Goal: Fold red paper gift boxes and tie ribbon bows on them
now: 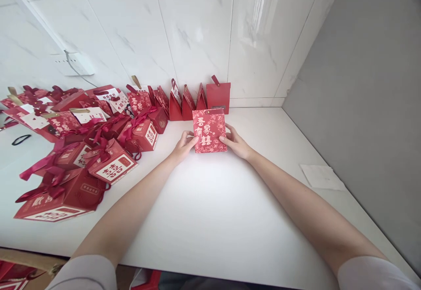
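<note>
A flat red gift bag (209, 130) with pale characters printed on its face stands on the white table (213, 211), held between both hands. My left hand (183, 145) grips its left edge with curled fingers. My right hand (236, 142) grips its right edge, thumb on the front. Behind the bag, several folded red bags (197, 97) stand in a row against the tiled wall.
A heap of red gift boxes with ribbons (98, 149) covers the table's left side. A white sheet of paper (321, 177) lies at the right by the grey wall. A wall socket with a cable (77, 64) sits at the upper left, and a black hair tie (20, 139) lies far left.
</note>
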Available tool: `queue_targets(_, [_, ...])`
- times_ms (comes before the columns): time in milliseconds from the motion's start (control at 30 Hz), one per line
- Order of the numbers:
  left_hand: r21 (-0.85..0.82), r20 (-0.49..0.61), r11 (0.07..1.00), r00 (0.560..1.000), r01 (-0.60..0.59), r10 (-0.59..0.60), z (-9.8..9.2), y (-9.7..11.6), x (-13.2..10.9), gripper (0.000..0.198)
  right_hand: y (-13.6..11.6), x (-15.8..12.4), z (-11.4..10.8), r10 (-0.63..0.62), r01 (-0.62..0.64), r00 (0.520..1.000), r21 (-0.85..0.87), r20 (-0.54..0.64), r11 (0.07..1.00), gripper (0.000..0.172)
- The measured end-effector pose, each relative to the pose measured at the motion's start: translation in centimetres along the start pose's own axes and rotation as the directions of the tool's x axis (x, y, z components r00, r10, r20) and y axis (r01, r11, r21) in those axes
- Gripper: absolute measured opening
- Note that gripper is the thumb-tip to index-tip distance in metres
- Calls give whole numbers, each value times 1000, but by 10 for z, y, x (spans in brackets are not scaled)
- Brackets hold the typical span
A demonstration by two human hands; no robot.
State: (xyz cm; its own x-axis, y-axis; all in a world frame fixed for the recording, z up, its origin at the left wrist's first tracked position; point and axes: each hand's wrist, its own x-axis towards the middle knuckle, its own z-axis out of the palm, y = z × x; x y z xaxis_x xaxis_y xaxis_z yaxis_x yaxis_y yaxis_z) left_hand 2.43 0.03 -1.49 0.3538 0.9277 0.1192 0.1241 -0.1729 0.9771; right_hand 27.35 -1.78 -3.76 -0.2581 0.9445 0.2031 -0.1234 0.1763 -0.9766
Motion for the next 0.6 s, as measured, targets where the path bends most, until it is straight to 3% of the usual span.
queue_targets(67, [30, -8, 999, 999, -40, 40, 0, -3, 2, 42, 4, 2, -1, -7, 11, 994, 38, -106, 999, 80])
queue_targets(133, [61, 42, 995, 996, -81, 79, 0, -5, 2, 43, 5, 4, -4, -23, 29, 990, 38, -140, 999, 63])
queue_targets(233, [78, 116, 992, 989, -98, 88, 1, -6, 2, 47, 1, 4, -8, -8, 7, 999, -51, -38, 999, 39])
queue_targets(433, [127, 107, 982, 987, -137, 123, 2, -5, 2, 45, -4, 1, -13, -6, 22, 986, -96, 166, 995, 36])
queue_targets(600, [216, 88, 963, 986, -160, 144, 2, -5, 2, 53, -5, 3, -13, -5, 10, 981, -28, 194, 1000, 35])
